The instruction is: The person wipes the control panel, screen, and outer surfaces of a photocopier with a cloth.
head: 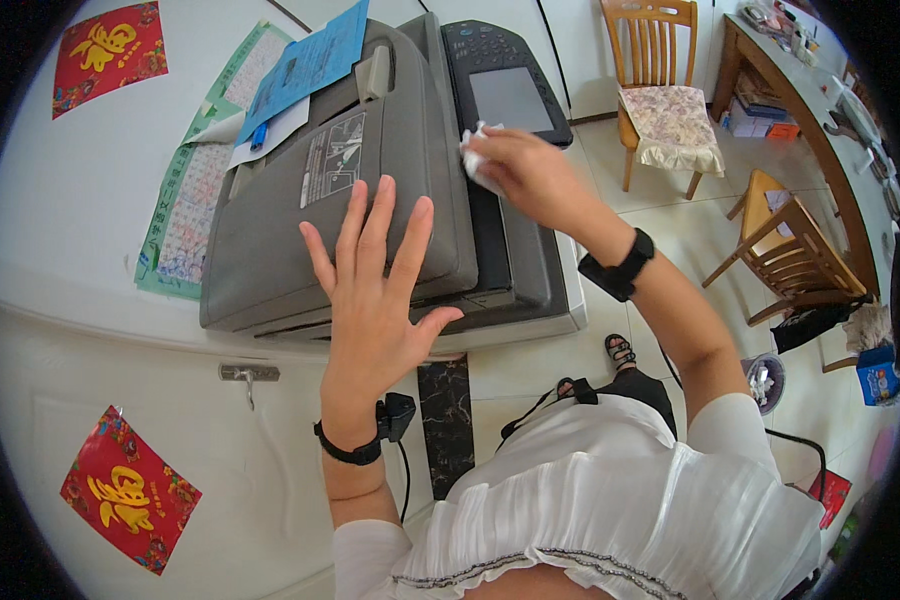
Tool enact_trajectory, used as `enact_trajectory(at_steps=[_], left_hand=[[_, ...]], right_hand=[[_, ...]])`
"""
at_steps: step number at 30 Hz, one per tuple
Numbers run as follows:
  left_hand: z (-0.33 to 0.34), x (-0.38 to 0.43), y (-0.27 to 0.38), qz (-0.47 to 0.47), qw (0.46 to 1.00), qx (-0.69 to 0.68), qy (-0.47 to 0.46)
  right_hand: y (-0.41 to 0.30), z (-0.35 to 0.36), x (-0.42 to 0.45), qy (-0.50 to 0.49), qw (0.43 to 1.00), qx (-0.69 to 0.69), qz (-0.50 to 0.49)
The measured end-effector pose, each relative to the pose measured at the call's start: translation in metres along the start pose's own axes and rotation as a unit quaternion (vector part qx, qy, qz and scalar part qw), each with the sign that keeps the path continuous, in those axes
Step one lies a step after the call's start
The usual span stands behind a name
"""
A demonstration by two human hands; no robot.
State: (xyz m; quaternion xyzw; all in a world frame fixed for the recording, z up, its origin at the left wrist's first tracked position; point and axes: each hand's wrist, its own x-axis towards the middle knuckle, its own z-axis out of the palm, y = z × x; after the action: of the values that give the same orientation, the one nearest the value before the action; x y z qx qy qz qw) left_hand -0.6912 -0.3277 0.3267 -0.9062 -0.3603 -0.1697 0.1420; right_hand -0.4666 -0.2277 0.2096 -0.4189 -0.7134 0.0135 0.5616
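Note:
A large grey office copier [285, 247] stands in front of me, with a dark control panel [487, 45] and its grey screen at the far right. My right hand [529, 176] grips a crumpled white tissue [478, 161] against the dark strip between the copier's lid and the panel side. Fingers spread, my left hand [375, 307] is over the near part of the lid and holds nothing; whether the palm touches the lid I cannot tell. On top of the lid lie a blue paper [307, 71], a white sheet [289, 124] and a blue pen [259, 136].
Behind the copier, a green-bordered printed sheet [195, 202] is on the white wall. A door handle [249, 375] juts out at the lower left. To the right are a cushioned wooden chair [667, 112], another wooden chair [802, 262], a long desk [802, 82] and a waste bin [774, 382].

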Motion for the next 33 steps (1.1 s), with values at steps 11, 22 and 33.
enact_trajectory(at_steps=[11, 22, 33], left_hand=[[0.005, 0.000, -0.002, 0.005, 1.000, -0.026, 0.013], [0.003, -0.008, -0.016, 0.054, 0.988, -0.133, 0.055], [-0.003, -0.060, -0.050, -0.040, 0.974, -0.139, 0.175]], right_hand=[[-0.049, -0.027, -0.048, -0.129, 0.991, 0.033, 0.007], [-0.110, -0.033, -0.099, -0.136, 0.976, -0.160, -0.063], [-0.157, -0.060, -0.069, -0.056, 0.972, -0.147, -0.172]])
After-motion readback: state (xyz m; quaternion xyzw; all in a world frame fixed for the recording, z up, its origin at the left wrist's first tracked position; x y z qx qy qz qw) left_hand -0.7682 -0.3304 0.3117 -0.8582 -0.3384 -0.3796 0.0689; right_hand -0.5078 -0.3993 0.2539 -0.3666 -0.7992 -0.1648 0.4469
